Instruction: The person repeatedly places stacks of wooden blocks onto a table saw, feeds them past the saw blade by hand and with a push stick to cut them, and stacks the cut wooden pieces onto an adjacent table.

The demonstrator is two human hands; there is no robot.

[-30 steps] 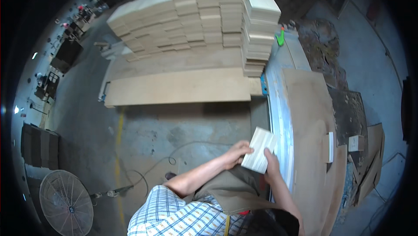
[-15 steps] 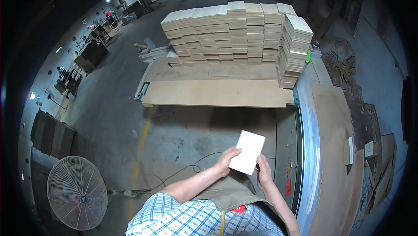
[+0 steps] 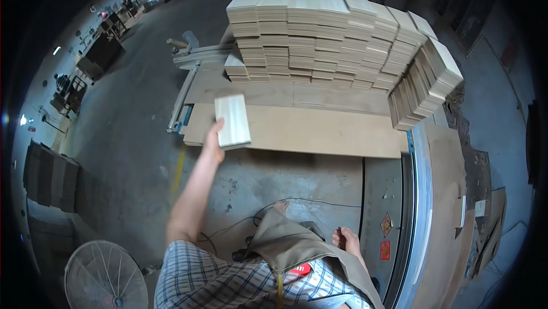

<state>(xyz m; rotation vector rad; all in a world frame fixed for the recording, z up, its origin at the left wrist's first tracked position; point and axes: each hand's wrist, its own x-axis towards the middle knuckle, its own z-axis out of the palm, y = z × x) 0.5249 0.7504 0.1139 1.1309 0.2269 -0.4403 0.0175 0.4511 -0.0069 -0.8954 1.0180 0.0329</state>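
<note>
A pale rectangular wooden board [image 3: 233, 120] is gripped at its left edge by my left hand [image 3: 213, 142]. My left arm is stretched forward, holding the board over the front left part of the workbench top [image 3: 319, 132]. Whether it is one thick board or several thin ones together cannot be made out. Close to my apron [image 3: 288, 240], on the right, my right hand [image 3: 347, 240] has its fingers curled in, with nothing seen in them. Behind the held board, stacked wooden boards [image 3: 317, 38] of the same pale kind form a wall along the bench.
A leaning stack of boards [image 3: 425, 83] stands at the bench's right end. To the right runs a metal rail [image 3: 419, 195] beside a brown panel [image 3: 445, 195]. A large fan [image 3: 105, 277] stands at lower left. A dark cable [image 3: 325, 202] crosses the floor below the bench.
The board has gone from between both hands near my body to my left hand alone, forward and left over the bench. My right hand has let go and dropped back. The view has shifted.
</note>
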